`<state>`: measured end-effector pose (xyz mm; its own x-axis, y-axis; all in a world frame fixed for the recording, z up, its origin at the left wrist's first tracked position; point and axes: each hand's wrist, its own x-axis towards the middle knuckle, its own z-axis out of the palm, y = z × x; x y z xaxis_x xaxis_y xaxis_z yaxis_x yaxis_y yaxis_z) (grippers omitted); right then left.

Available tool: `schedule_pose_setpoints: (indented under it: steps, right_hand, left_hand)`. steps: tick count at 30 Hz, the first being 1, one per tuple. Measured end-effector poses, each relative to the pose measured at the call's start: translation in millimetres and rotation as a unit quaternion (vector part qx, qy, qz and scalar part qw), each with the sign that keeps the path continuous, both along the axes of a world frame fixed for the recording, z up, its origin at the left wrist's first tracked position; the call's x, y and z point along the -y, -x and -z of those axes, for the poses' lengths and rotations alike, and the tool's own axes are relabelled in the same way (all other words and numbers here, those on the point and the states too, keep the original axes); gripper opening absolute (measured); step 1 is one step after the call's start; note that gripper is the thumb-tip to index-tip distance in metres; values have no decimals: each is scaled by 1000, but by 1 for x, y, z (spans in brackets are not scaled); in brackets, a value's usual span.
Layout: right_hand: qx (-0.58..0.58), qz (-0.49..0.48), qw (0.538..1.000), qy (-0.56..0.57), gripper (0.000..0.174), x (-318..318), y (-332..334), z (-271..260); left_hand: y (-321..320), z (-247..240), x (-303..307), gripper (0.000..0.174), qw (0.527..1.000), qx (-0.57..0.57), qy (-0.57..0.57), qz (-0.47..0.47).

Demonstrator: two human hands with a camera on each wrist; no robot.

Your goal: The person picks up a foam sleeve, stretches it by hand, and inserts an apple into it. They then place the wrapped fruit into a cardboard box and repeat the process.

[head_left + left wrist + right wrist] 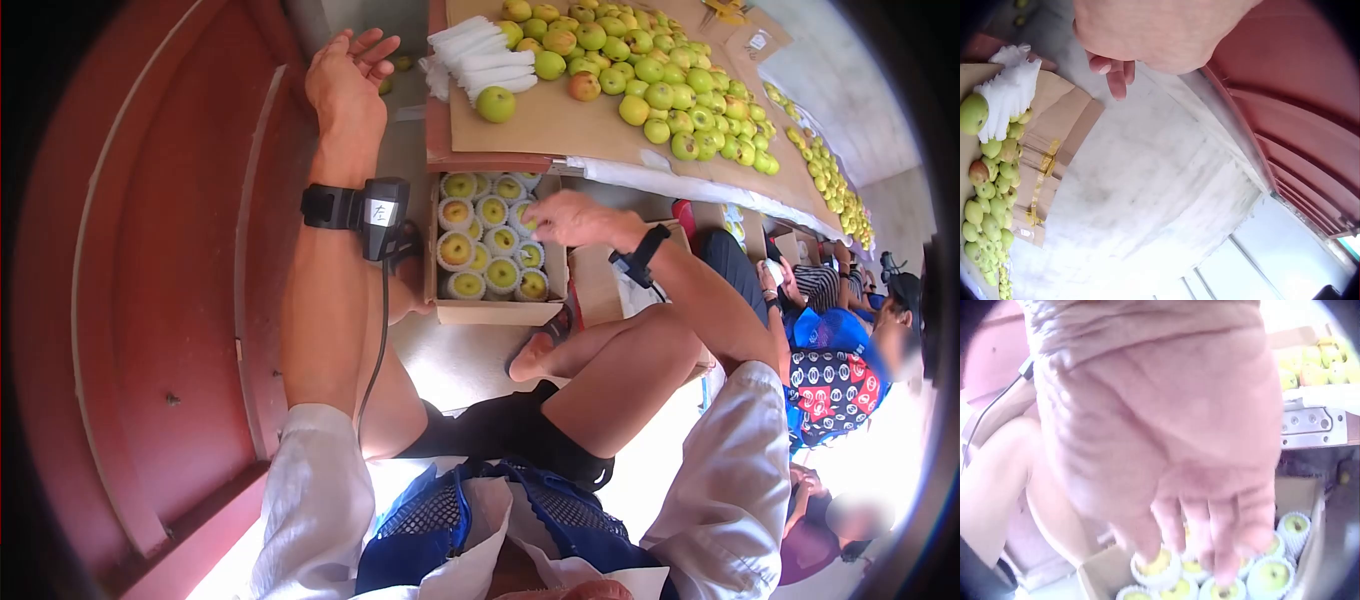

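A cardboard box [487, 313] on the floor holds rows of green-yellow apples [492, 211] in white foam nets. My right hand [580, 218] is over the box's right side, palm down, its fingertips at the netted apples [1222, 592]; whether they grip one I cannot tell. My left hand [350, 85] is raised beside the table's left end, palm up, fingers loosely bent and holding nothing; in the left wrist view the hand [1160, 34] hangs before the pale wall. Folded white foam nets [485, 58] lie on the table near it, beside a single green apple [495, 104].
Many loose apples [670, 90] cover the cardboard-topped table [560, 135], whose edge overhangs the box's back. A red door [170, 250] stands at the left. Another open carton [598, 290] is right of the box, and other people [840, 370] sit farther right.
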<state>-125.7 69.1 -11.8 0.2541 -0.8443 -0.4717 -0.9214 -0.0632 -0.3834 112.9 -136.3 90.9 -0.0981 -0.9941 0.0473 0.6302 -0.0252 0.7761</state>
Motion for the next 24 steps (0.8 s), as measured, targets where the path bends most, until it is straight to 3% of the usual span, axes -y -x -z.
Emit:
schedule_pose_setpoints:
  steps: [3,6,9,12,13,14,21,24]
  right_hand:
    - [65,26,986,150,40,14,26,5]
    - [212,150,955,142,37,28,56,5]
    - [250,246,928,129,32,2,69,-35]
    - [272,314,901,124,32,-39,96,-43]
    - [265,321,899,136,32,-56,108,-37]
    - [267,356,887,118,32,-72,115,-32]
    - [212,541,814,24,38,-192,179,82]
    - [198,575,794,16,37,-234,184,116]
  left_hand:
    - [0,1,-3,20,1000,8,-6,-2]
    - [1,-1,-3,21,1000,11,-2,5]
    - [-1,6,6,28,1000,11,11,20]
    - [-16,32,55,30,998,14,34,52]
    - [-12,33,62,30,998,16,39,56]
    - [2,9,20,28,998,40,28,31]
    - [0,6,14,27,997,67,12,25]
    - [-1,8,15,25,997,71,9,29]
